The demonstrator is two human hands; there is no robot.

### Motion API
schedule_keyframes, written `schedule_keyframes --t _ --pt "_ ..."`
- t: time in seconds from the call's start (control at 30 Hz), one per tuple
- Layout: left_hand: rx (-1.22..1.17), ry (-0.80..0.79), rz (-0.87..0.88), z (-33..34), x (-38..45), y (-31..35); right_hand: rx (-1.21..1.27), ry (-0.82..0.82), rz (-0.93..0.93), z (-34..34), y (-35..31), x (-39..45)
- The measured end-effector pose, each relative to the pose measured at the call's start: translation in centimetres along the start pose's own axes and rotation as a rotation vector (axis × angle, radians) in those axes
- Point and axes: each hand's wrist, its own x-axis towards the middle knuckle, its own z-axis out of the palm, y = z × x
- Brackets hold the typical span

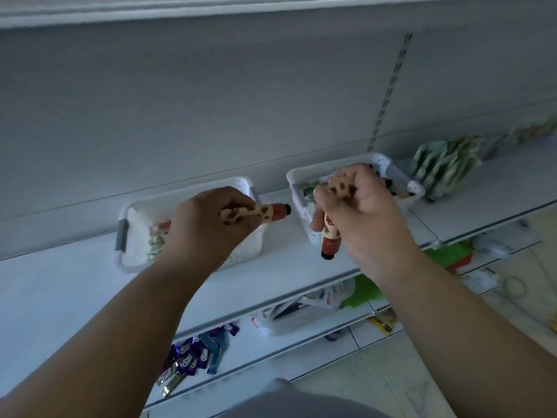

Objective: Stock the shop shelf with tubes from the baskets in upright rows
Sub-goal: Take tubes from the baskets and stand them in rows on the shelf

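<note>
Contents of left basket (241, 188) largely hidden behind left hand (208, 227); contents of right basket (382, 161) behind right hand (361, 212). Print on gripped tubes (330, 236) illegible. Green packets (446, 167) at far right blurred. Lower-shelf wrappers (193, 357) too small to identify.

Purple wrapped sweets (193, 362) on lower shelf (271, 342)

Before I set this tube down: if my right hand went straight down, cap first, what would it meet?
Probably the bare shelf just before the right basket; the right hand holds its tube cap-down there, though depth is unclear.
</note>
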Motion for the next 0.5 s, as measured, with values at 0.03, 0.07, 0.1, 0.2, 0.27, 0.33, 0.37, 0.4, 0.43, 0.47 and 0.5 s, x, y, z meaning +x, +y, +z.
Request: schedule_keyframes --t 0.03,0.07,0.1,0.2,0.27,0.33,0.37,0.4,0.43,0.47,0.5 --pt "-0.073 -0.045 -0.016 1.8 -0.7 1.8 -0.005 0.042 -0.009 -2.2 0.1 -0.7" --pt "-0.117 -0.109 -0.024 3.9 -1.2 3.5 -0.020 0.071 -0.009 -4.6 0.2 -1.5" --pt "-0.144 -0.174 -0.025 6.2 -1.6 5.2 -0.035 0.087 -0.003 -7.1 0.4 -2.2" --pt "-0.139 -0.277 0.049 13.9 -2.8 10.1 0.032 0.124 0.058 -15.4 0.7 -4.4" --pt "-0.101 -0.356 0.127 19.3 -3.5 13.5 0.007 0.158 0.081 -21.2 0.8 -5.7" --pt "-0.069 -0.438 0.187 24.3 -4.1 16.8 -0.069 0.182 0.102 -26.2 1.1 -6.9" --pt "-0.052 -0.465 0.219 26.6 -4.4 18.5 -0.093 0.203 0.112 -28.6 1.2 -7.3" --pt "-0.029 -0.481 0.245 28.4 -4.6 20.1 -0.108 0.223 0.125 -30.7 1.3 -7.6" --pt "-0.005 -0.489 0.265 29.7 -4.7 21.4 -0.118 0.240 0.146 -32.3 1.4 -7.7" --pt "0.016 -0.492 0.280 31.0 -4.6 22.5 -0.126 0.250 0.167 -34.0 1.5 -7.5" --pt "0.035 -0.492 0.288 32.1 -4.4 23.5 -0.132 0.253 0.175 -35.5 1.7 -7.2"
